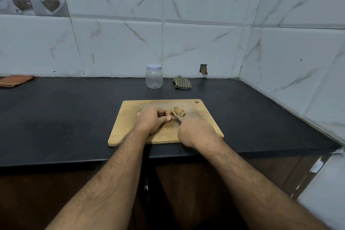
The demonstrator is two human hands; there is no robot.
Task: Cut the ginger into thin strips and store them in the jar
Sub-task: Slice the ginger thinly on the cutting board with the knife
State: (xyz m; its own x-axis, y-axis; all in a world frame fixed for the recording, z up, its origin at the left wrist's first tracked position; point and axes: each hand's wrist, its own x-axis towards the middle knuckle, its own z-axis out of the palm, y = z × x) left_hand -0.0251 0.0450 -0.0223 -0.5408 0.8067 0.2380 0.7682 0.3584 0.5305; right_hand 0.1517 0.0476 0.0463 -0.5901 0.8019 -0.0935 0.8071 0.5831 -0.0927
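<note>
A wooden cutting board lies on the black counter. My left hand is curled over a piece of ginger near the board's middle, holding it down. My right hand grips a knife whose blade points up-left and meets the ginger beside my left fingertips; the handle is hidden in my fist. Cut ginger pieces lie just right of the blade. A clear plastic jar with its white lid on stands behind the board, near the wall.
A checked cloth lies crumpled right of the jar. A folded orange cloth sits at the far left by the wall. Tiled walls close the counter at the back and right. The counter's front edge runs below the board.
</note>
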